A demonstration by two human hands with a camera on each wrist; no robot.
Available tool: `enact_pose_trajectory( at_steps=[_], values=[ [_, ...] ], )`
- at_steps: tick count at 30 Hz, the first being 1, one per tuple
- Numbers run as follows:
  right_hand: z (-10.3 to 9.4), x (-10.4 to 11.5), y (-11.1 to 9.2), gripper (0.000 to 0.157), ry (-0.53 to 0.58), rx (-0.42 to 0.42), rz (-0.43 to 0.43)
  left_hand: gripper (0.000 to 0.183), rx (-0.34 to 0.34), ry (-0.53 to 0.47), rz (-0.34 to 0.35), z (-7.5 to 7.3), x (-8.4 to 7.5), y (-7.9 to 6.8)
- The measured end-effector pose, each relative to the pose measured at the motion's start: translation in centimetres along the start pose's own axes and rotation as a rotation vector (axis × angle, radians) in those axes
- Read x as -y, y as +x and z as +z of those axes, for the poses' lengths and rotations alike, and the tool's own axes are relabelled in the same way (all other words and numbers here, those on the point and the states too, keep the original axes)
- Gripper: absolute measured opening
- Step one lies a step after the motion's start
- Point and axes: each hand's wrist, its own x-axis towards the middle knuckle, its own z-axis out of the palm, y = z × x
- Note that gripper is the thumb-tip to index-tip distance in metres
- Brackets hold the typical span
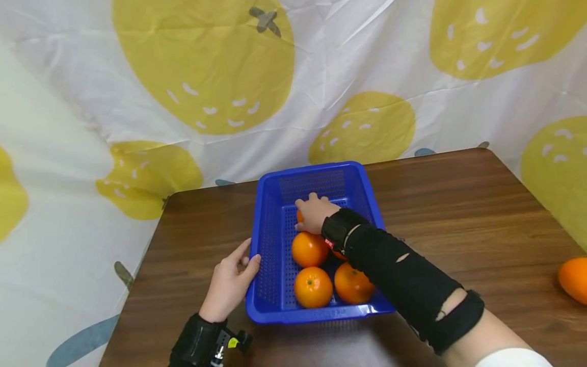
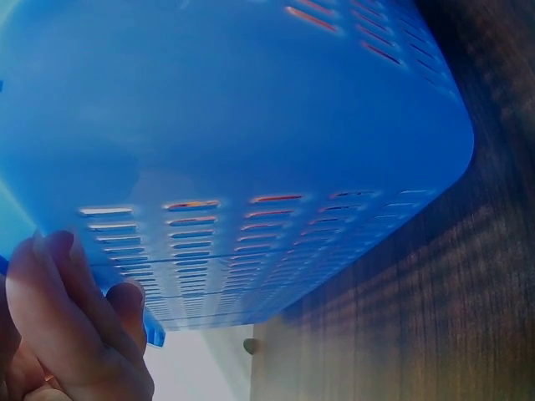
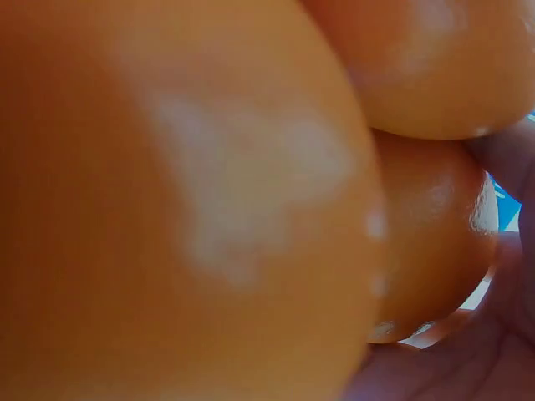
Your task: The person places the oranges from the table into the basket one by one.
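Note:
A blue plastic basket (image 1: pixel 270 311) with slotted walls stands on the table and holds several oranges, among them one orange (image 1: pixel 313 287) at the near end. My left hand (image 1: pixel 231 282) grips the basket's left rim, thumb over the edge and fingers outside. In the left wrist view, those fingers (image 2: pixel 79 317) are bent by the slotted wall. Inside the basket, my right hand (image 1: pixel 315 213) holds an orange (image 1: pixel 300 216) that it mostly covers. The right wrist view has this orange (image 3: pixel 435 242) against the palm, with other oranges close to the camera.
Another orange (image 1: pixel 574 279) lies on the brown wooden table (image 1: pixel 458 219) at the far right. Behind the table hangs a white cloth (image 1: pixel 321 66) printed with yellow fruit. The basket's far end is near the table's back edge.

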Motion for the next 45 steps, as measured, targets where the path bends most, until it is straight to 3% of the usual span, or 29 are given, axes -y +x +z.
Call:
enact_pose_trajectory(
  at_steps=[9,30,45],
  values=[
    [0.2,-0.2,-0.3,0.067,0.056,0.034,0.071,0.049,0.022,-0.019,0.004,-0.1,0.0,0.2],
    [-0.3,-0.4,-1.0,0.067,0.054,0.038,0.065,0.051,0.033,-0.020,0.016,-0.2,-0.2,0.4],
    [-0.8,-0.1,-2.0,0.068,0.066,0.025,0.040,0.050,0.029,0.033,0.015,-0.6,-0.1,0.5]
  ],
)
